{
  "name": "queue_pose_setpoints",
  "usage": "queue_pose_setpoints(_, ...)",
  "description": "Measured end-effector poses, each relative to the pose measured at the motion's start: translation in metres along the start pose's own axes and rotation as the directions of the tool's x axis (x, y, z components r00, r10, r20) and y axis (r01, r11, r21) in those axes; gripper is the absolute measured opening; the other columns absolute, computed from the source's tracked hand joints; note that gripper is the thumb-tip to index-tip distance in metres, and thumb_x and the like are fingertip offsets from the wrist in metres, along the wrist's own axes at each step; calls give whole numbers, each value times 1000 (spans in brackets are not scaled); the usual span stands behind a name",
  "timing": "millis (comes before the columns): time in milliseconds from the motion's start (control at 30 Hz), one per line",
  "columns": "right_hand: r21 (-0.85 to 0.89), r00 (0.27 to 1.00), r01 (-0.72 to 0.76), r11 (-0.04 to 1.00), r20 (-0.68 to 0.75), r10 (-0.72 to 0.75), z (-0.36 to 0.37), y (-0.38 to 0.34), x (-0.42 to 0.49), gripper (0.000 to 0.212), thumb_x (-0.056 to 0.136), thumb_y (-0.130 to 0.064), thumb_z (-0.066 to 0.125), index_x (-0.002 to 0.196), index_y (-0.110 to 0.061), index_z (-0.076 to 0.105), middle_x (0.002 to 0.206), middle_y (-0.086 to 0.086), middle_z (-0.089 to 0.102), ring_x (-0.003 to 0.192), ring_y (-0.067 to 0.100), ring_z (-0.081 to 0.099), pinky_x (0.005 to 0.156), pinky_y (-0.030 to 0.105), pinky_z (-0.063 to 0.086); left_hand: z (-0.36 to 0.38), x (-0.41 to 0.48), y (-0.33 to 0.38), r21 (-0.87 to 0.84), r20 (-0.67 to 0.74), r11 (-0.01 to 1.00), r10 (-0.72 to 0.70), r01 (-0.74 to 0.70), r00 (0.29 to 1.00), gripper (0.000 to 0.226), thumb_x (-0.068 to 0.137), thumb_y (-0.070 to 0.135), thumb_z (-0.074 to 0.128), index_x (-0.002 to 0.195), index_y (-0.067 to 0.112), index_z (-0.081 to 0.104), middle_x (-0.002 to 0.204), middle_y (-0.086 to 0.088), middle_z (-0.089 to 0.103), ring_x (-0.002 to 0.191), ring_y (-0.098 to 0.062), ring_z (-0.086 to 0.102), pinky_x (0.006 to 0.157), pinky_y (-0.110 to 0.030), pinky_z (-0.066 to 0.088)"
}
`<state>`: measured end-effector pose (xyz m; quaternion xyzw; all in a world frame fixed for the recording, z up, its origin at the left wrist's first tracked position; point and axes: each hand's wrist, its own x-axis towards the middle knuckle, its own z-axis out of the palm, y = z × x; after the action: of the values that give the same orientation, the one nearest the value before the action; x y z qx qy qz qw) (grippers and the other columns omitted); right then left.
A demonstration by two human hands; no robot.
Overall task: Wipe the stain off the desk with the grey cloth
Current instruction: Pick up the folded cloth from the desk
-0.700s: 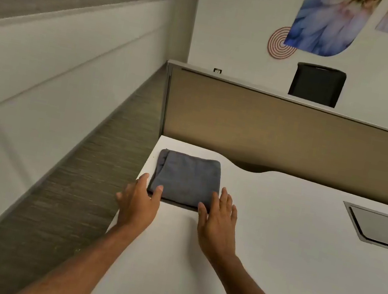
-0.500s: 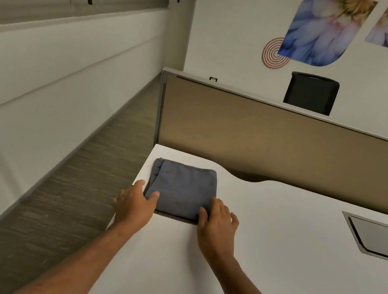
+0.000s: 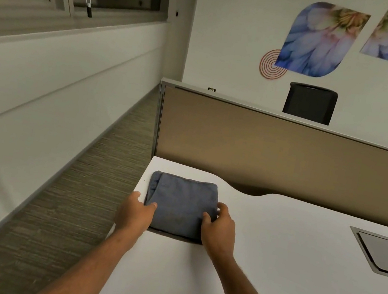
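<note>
A folded grey cloth (image 3: pixel 181 204) lies at the far left corner of the white desk (image 3: pixel 270 264). My left hand (image 3: pixel 135 214) grips its near left edge, thumb on top of the fabric. My right hand (image 3: pixel 220 228) grips the near right corner, fingers curled around the side. The cloth's near edge is slightly raised and casts a dark shadow on the desk. No stain shows on the desk surface; anything under the cloth is hidden.
A tan partition panel (image 3: pixel 289 158) stands along the desk's far edge. A grey recessed cable hatch (image 3: pixel 386 253) sits in the desk at the right. The desk's left edge drops to carpeted floor (image 3: pixel 61 201) beside a white wall. A black chair (image 3: pixel 309 102) stands beyond the partition.
Both hands have moved forward from lying flat in front of the cloth to closing on its near corners. The cloth's near edge has lifted a little.
</note>
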<state>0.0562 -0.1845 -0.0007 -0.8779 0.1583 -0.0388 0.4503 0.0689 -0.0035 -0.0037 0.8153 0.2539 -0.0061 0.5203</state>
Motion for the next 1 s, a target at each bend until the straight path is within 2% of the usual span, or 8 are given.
queue_pose_setpoints(133,95,992,-127,987,36,124,2,0,4,52,95,-13,63,144,-12,45,135,10,62,116,31,63,100,48,56,0,2,-4,30,10,999,-23,23,1000,62,91,23,75,145,3,51,136,-14,62,122,-35,61,98,-40,51)
queue_pose_setpoints(267,219,966,-256,942,101,239,3,-3,10,46,96,-9,63,140,-11,49,133,10,62,105,26,63,92,39,57,-3,7,-2,23,71,999,-23,22,997,13,86,11,76,85,1,67,91,-9,71,77,-26,65,68,-34,51)
queue_pose_setpoints(333,259,957,-287,922,126,262,3,-4,9,41,98,-9,62,137,-10,52,131,9,63,108,27,64,94,40,56,-5,8,0,9,91,999,-38,38,995,13,84,6,75,76,1,67,78,-10,70,70,-25,65,58,-28,48)
queue_pose_setpoints(433,302,957,-288,909,126,261,3,-8,7,31,99,-5,57,129,-10,56,119,6,64,103,25,63,90,38,56,-5,4,0,-8,77,998,-56,57,995,36,80,-1,72,55,9,47,56,-2,49,52,-19,46,49,-23,30)
queue_pose_setpoints(567,333,967,-255,908,115,229,-1,-12,0,17,99,-2,51,111,-11,59,104,6,65,87,17,62,67,23,51,-6,-1,-3,-22,67,999,-34,36,997,35,77,-5,64,64,14,37,65,-6,39,62,-22,39,59,-30,29)
queue_pose_setpoints(733,425,962,-272,863,139,235,-13,-17,-9,15,96,-3,52,107,-7,61,102,9,67,90,19,63,66,26,51,-13,-7,2,-140,109,983,-107,122,988,43,79,-5,67,57,16,37,51,1,34,51,-18,31,51,-24,22)
queue_pose_setpoints(900,446,960,-278,851,146,237,-28,-26,-19,17,96,-4,51,109,-5,62,103,10,67,87,18,61,64,25,48,-24,-18,1,-248,189,930,-230,273,955,18,81,4,79,75,6,62,65,-5,60,55,-15,49,36,-16,29)
queue_pose_setpoints(1000,437,955,-294,850,159,249,-35,-26,-30,22,96,-3,50,115,-7,62,106,8,66,88,17,61,64,24,49,-28,-29,-4,-283,262,895,-274,345,925,26,80,11,85,97,5,66,81,-4,62,68,-15,50,57,-24,37)
